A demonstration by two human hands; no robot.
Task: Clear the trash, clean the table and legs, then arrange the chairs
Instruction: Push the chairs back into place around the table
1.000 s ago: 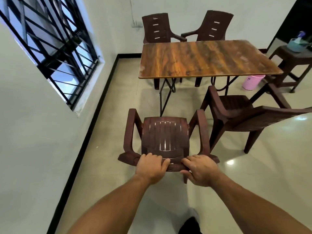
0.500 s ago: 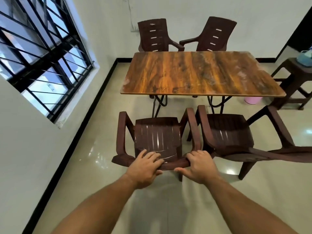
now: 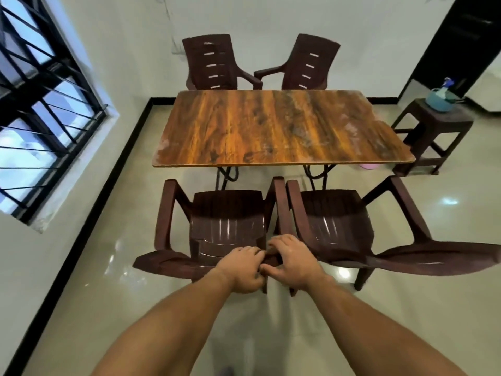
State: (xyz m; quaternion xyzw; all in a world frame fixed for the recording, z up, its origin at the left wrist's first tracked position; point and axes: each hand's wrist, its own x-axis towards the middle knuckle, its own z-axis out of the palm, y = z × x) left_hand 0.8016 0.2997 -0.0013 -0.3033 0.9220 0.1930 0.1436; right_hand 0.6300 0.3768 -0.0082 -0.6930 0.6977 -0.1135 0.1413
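A brown plastic armchair [image 3: 225, 213] stands at the near left side of the wooden table [image 3: 276, 126], facing it. My left hand [image 3: 242, 270] and my right hand [image 3: 291, 263] grip the top of its backrest, close together near its right end. A second brown chair [image 3: 336, 213] stands right beside it on the right, armrests nearly touching. Two more brown chairs [image 3: 214, 63] [image 3: 311, 62] stand at the table's far side against the wall.
A dark stool [image 3: 431, 131] with a blue container [image 3: 440, 100] on it stands right of the table. A pink bucket [image 3: 368, 166] peeks out under the table's right edge. A barred window [image 3: 40, 104] fills the left wall; a dark doorway [image 3: 461, 36] is at the far right.
The chair I hold has moved forward to the table and now sits beside the right chair. My hands have slid together toward the backrest's right end.
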